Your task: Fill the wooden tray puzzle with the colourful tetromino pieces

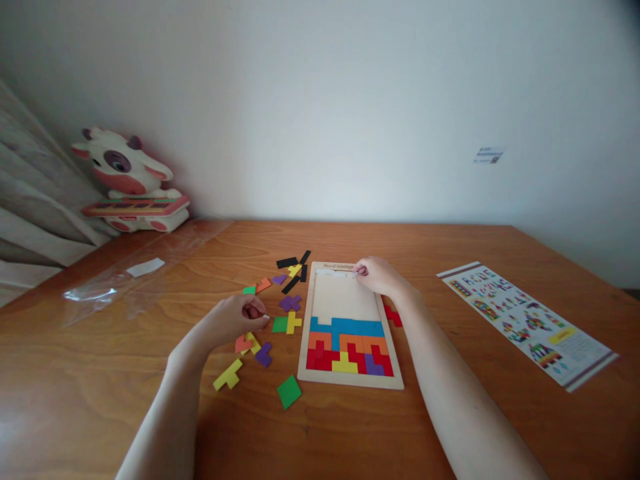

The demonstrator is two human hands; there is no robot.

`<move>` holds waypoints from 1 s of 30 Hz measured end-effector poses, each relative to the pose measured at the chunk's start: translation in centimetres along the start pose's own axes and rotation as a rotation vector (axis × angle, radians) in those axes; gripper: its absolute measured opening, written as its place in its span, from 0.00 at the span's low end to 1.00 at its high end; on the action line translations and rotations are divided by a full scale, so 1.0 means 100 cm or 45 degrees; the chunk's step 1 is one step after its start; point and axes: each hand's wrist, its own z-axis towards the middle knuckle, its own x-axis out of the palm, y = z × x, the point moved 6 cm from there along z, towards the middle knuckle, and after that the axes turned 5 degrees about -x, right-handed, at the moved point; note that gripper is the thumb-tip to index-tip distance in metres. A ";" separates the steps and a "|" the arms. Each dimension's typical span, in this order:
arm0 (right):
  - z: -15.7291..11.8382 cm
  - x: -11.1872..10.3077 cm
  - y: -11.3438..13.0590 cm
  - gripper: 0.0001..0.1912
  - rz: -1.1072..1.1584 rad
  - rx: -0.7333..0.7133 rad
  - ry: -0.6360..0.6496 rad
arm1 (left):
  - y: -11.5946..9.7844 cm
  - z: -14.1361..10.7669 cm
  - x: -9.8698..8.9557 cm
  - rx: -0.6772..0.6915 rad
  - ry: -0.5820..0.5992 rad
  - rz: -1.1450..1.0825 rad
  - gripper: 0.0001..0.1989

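Observation:
A wooden puzzle board (pixel 351 381) lies flat, its near half filled with blue, orange, red, yellow and purple blocks. At the board's far edge, the fingertips of my right hand (pixel 374 275) are pinched together over a pale strip (pixel 333 273); what they hold, if anything, is too small to name. My left hand (pixel 237 319) hovers over loose blocks left of the board, fingers curled together, contents hidden. Near it lie a green square (pixel 280 325), a yellow block (pixel 294 323) and a purple block (pixel 290 303). A red block (pixel 393 316) is partly visible right of the board.
Several black pieces (pixel 287 263) lie beyond the loose blocks. A green square (pixel 289 392) and a yellow block (pixel 228 375) are nearer. A printed sheet (pixel 530 320) lies right, clear plastic (pixel 100 287) left. A cow toy (pixel 133 183) stands at back left.

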 end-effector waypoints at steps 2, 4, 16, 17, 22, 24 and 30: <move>0.000 0.000 0.002 0.11 0.013 -0.010 -0.028 | 0.001 0.000 0.000 -0.006 -0.002 0.004 0.15; 0.000 -0.001 0.006 0.11 0.000 -0.022 -0.051 | 0.001 0.000 0.000 -0.002 -0.005 -0.002 0.15; 0.003 0.026 0.047 0.18 -0.192 -0.379 -0.132 | -0.001 -0.001 0.001 0.018 0.007 0.004 0.14; 0.003 0.027 0.047 0.18 -0.203 -0.372 -0.140 | -0.001 -0.001 0.001 0.018 0.008 0.016 0.14; 0.003 0.023 0.046 0.14 -0.241 -0.345 -0.175 | -0.002 -0.001 0.001 0.020 0.016 0.044 0.14; 0.002 0.021 0.044 0.12 -0.253 -0.339 -0.177 | -0.002 -0.001 0.001 0.017 0.017 0.038 0.14; 0.004 0.017 0.038 0.11 -0.219 -0.308 -0.178 | -0.002 -0.001 0.001 0.021 0.002 0.034 0.14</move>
